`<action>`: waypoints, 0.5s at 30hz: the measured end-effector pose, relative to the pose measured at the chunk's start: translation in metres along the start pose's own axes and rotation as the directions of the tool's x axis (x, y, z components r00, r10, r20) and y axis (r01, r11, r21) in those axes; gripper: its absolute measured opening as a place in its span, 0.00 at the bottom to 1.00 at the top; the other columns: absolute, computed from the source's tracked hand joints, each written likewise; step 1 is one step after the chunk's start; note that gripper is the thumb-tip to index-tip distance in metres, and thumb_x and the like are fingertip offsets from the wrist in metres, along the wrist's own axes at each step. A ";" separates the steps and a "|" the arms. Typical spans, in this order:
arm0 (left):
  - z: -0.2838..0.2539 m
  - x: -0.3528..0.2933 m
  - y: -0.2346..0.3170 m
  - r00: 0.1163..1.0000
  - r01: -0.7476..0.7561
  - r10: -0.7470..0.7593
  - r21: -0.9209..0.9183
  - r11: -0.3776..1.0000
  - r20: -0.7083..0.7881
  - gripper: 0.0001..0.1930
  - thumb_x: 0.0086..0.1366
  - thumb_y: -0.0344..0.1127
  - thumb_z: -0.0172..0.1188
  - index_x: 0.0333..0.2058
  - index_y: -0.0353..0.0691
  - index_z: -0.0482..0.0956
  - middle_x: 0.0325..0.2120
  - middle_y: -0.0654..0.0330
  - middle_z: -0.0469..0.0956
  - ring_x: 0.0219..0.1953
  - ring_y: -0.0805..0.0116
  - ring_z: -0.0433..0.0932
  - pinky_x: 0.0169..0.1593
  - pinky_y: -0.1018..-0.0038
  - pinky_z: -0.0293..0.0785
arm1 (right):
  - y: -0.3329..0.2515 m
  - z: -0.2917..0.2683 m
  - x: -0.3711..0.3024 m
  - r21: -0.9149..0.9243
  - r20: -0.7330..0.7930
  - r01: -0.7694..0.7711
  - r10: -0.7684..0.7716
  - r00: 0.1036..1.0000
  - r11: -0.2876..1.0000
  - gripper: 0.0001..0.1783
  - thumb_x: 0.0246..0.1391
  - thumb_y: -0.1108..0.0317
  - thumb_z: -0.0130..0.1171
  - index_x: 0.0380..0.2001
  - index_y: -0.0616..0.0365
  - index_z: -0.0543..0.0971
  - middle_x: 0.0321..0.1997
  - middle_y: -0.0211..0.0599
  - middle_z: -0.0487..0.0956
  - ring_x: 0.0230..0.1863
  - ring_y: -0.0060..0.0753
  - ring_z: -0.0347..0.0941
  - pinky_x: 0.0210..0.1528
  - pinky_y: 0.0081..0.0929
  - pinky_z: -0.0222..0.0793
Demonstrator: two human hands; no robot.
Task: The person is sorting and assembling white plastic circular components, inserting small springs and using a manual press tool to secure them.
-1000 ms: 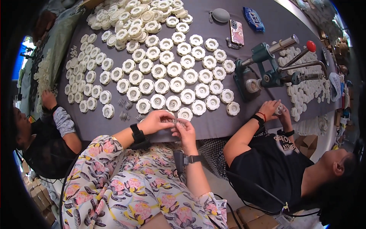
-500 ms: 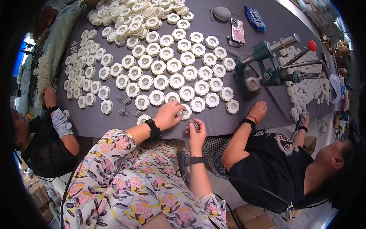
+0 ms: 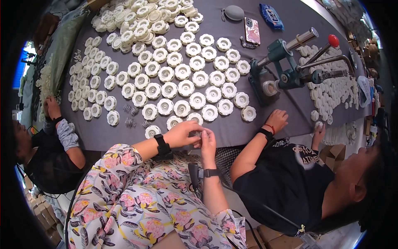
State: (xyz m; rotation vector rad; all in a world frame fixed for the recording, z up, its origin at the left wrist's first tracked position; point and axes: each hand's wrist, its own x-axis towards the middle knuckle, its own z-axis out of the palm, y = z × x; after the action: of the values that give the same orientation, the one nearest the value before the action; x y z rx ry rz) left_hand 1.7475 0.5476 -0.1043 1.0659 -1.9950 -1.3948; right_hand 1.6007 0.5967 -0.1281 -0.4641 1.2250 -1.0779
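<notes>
Head view: left hand (image 3: 181, 133) and right hand (image 3: 207, 142) pinch together at table edge (image 3: 232, 132).

A green metal hand press (image 3: 286, 72) with a red knob stands near a phone (image 3: 252, 30) and a grey oval pouch (image 3: 234, 12).

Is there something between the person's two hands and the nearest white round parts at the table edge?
Nothing visible. The left hand and right hand meet at the edge of the grey table, and the nearest white round parts lie just beyond the fingers with only bare cloth between.
</notes>
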 end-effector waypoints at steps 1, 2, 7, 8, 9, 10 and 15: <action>0.001 -0.001 -0.003 0.998 0.017 -0.019 -0.037 0.999 -0.061 0.16 0.51 0.32 0.62 0.40 0.38 0.76 0.31 0.56 0.72 0.33 0.61 0.73 0.37 0.71 0.71 | 0.000 -0.001 0.001 -0.025 0.024 -0.036 0.037 0.999 0.999 0.16 0.61 0.59 0.49 0.45 0.60 0.68 0.26 0.30 0.74 0.22 0.16 0.69 0.22 0.13 0.64; 0.001 -0.002 -0.005 0.992 0.030 -0.039 -0.077 0.997 -0.119 0.15 0.51 0.31 0.62 0.40 0.37 0.76 0.32 0.56 0.73 0.33 0.61 0.74 0.38 0.72 0.71 | 0.002 0.000 0.002 -0.027 0.020 -0.030 0.031 0.999 0.999 0.16 0.61 0.59 0.49 0.45 0.60 0.68 0.26 0.30 0.74 0.22 0.16 0.69 0.22 0.13 0.64; -0.001 -0.010 -0.014 0.926 0.311 -0.376 -0.481 0.820 -0.043 0.12 0.56 0.29 0.62 0.39 0.35 0.76 0.27 0.65 0.77 0.29 0.81 0.73 0.35 0.83 0.71 | 0.003 0.006 0.001 -0.088 0.014 0.033 -0.032 0.999 0.996 0.11 0.57 0.65 0.54 0.41 0.59 0.73 0.26 0.25 0.73 0.23 0.13 0.66 0.22 0.11 0.61; 0.002 -0.010 -0.020 0.917 0.298 -0.394 -0.554 0.777 -0.059 0.11 0.57 0.31 0.61 0.38 0.34 0.76 0.27 0.64 0.77 0.28 0.79 0.74 0.34 0.83 0.72 | 0.002 0.006 0.000 -0.147 0.008 0.064 -0.064 0.998 0.987 0.11 0.56 0.67 0.55 0.42 0.59 0.73 0.27 0.25 0.73 0.25 0.13 0.67 0.23 0.12 0.62; -0.006 -0.006 -0.010 0.857 0.405 -0.514 -0.672 0.620 0.041 0.11 0.59 0.33 0.60 0.37 0.34 0.76 0.27 0.63 0.77 0.27 0.78 0.75 0.33 0.82 0.73 | 0.005 0.005 0.000 -0.146 -0.004 0.068 -0.070 0.998 0.987 0.11 0.56 0.67 0.55 0.42 0.59 0.73 0.27 0.25 0.73 0.25 0.13 0.67 0.23 0.12 0.62; -0.016 -0.002 -0.001 0.776 0.492 -0.611 -0.756 0.432 0.156 0.11 0.60 0.35 0.59 0.36 0.34 0.76 0.27 0.62 0.77 0.26 0.78 0.75 0.32 0.82 0.74 | 0.009 0.005 0.000 -0.252 -0.022 0.206 -0.218 0.976 0.946 0.13 0.56 0.69 0.55 0.44 0.59 0.72 0.29 0.26 0.73 0.27 0.13 0.68 0.24 0.11 0.63; -0.029 0.006 -0.005 0.747 0.557 -0.650 -0.663 0.500 0.139 0.12 0.60 0.37 0.59 0.35 0.34 0.75 0.26 0.62 0.77 0.26 0.77 0.76 0.32 0.82 0.74 | 0.000 0.000 0.000 -0.002 -0.117 0.114 -0.113 0.987 0.994 0.15 0.55 0.70 0.54 0.45 0.61 0.70 0.38 0.34 0.75 0.33 0.22 0.73 0.31 0.17 0.71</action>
State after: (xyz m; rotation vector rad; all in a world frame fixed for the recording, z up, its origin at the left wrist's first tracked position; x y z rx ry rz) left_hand 1.7671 0.5257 -0.0991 1.4918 -0.8192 -2.1057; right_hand 1.6004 0.5965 -0.1285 -0.4771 1.3110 -1.2189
